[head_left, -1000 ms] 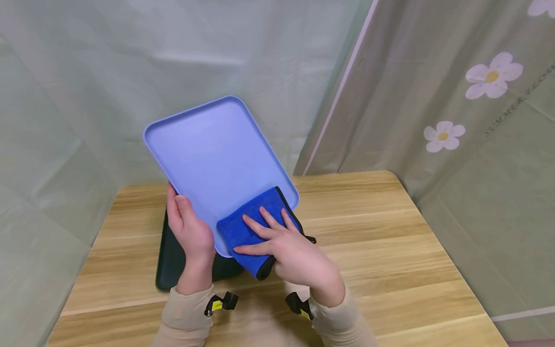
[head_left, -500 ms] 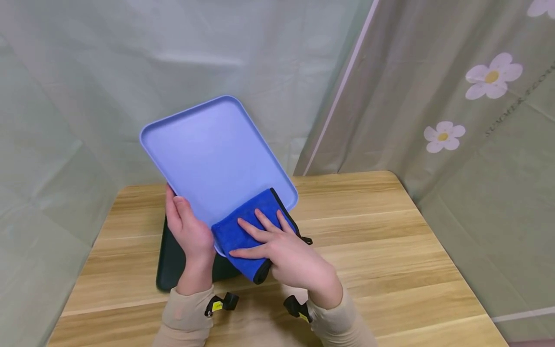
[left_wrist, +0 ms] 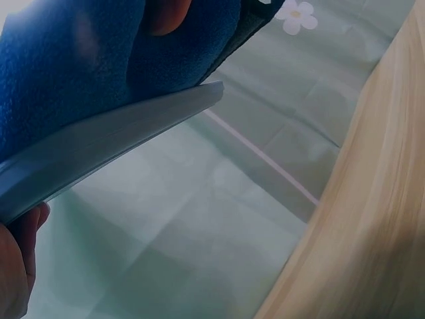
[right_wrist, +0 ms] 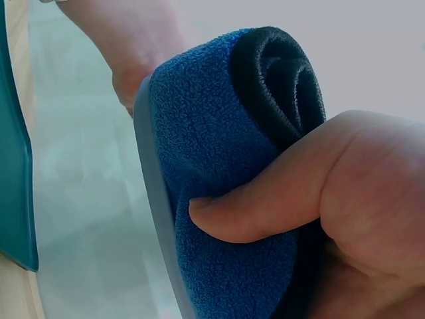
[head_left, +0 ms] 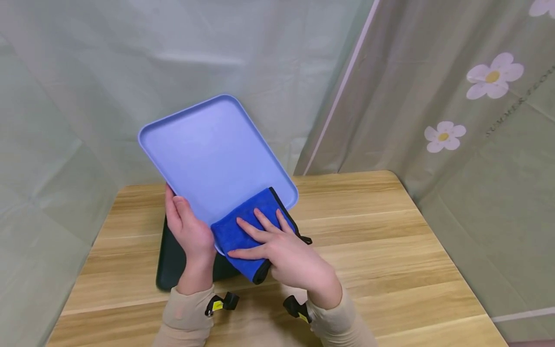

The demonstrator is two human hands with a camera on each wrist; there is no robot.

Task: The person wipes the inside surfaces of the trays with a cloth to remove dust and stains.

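Note:
A light blue rectangular tray [head_left: 212,154] is held up at a tilt above the table in the head view. My left hand [head_left: 189,231] grips its left edge, thumb at the rim and fingers partly hidden behind. A folded blue cloth [head_left: 243,236] with black edging lies over the tray's lower end and hangs past its rim. My right hand [head_left: 286,250] presses on the cloth with spread, straight fingers. In the right wrist view the thumb [right_wrist: 246,206] lies against the cloth's fuzzy side, and the tray's edge [right_wrist: 156,199] shows beside it.
Beneath the raised tray, a dark green tray [head_left: 171,262] lies on the wooden table [head_left: 381,250], partly covered. Pale curtains [head_left: 108,72] surround the table at the back and sides; the right one carries white flowers [head_left: 494,76].
The cloth and my right hand have slid slightly left and down along the tray's lower end. The tray has shifted a little to the left. In the last half second hardly anything moves.

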